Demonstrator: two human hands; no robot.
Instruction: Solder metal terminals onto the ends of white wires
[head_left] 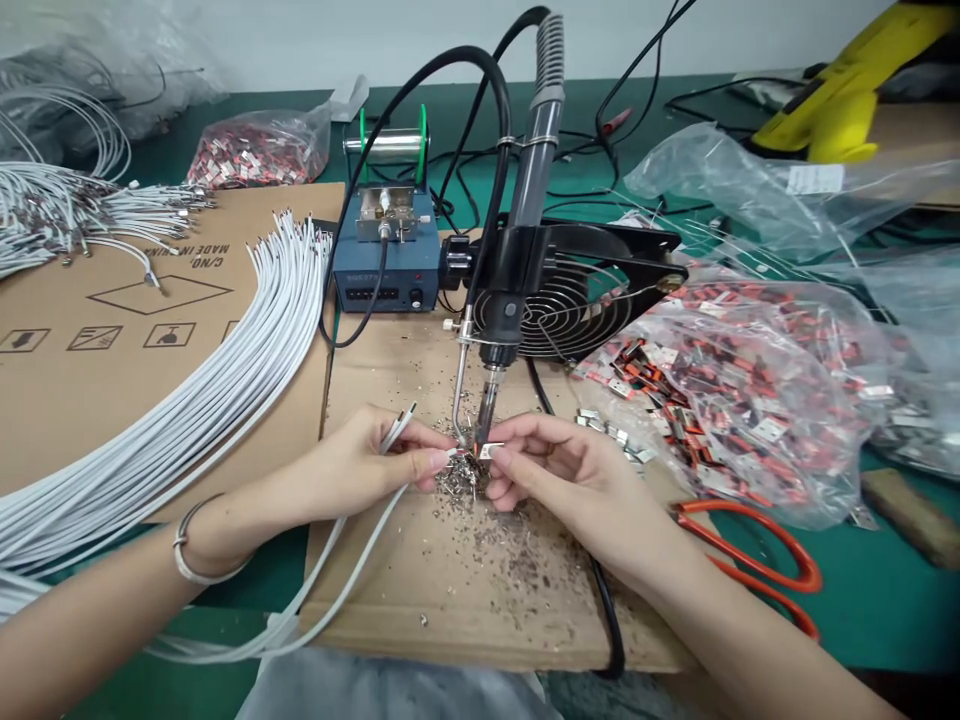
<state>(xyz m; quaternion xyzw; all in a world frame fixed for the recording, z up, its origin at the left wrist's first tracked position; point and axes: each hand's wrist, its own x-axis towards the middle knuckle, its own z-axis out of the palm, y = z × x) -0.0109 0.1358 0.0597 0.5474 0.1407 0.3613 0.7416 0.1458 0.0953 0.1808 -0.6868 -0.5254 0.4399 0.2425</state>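
Thumb and fingers of my left hand [386,460] pinch a white cable [382,515], whose stripped end points at the soldering iron's tip. Another length of white cable, its dark cut end upward, passes through the same hand. My right hand [559,465] is closed on a small metal connector [491,451] with an orange part, held right beside the tip. The soldering iron [517,230] stands mounted with its tip downward between both hands. A thin bent metal feed tube [460,390] comes down next to it. Below lies a heap of solder bits [466,482].
Behind stand a blue solder feeder [386,265] with a solder spool [386,145] and a black fan [577,290]. Bagged orange-and-metal connectors [750,390] and orange-handled scissors [780,545] lie right. A bundle of white cables [225,390] lies on cardboard [202,230] at left.
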